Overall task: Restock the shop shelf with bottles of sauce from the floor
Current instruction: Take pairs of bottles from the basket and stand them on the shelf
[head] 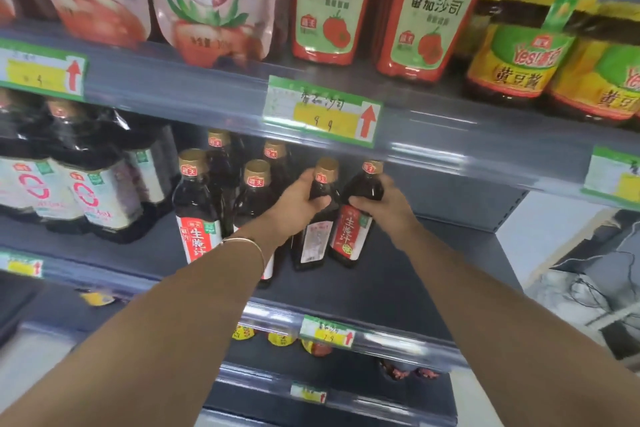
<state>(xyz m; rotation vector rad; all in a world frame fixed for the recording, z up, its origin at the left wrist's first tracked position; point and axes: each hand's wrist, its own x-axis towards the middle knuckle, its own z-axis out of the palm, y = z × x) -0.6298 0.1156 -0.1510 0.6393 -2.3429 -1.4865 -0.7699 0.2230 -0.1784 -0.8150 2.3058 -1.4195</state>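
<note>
While gripped by left hand (300,199) and right hand (382,206), two upright bottles (313,236), one labelled 生腌汁.

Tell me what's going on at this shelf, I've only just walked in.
A person is restocking the middle shelf. The left hand grips one dark sauce bottle, the right hand another, side by side at the shelf surface, right of four matching bottles already standing there.

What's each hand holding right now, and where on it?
Each grips a dark sauce bottle at the shoulder, below the gold cap: left hand the back-label bottle, right hand the red-label bottle.
</note>
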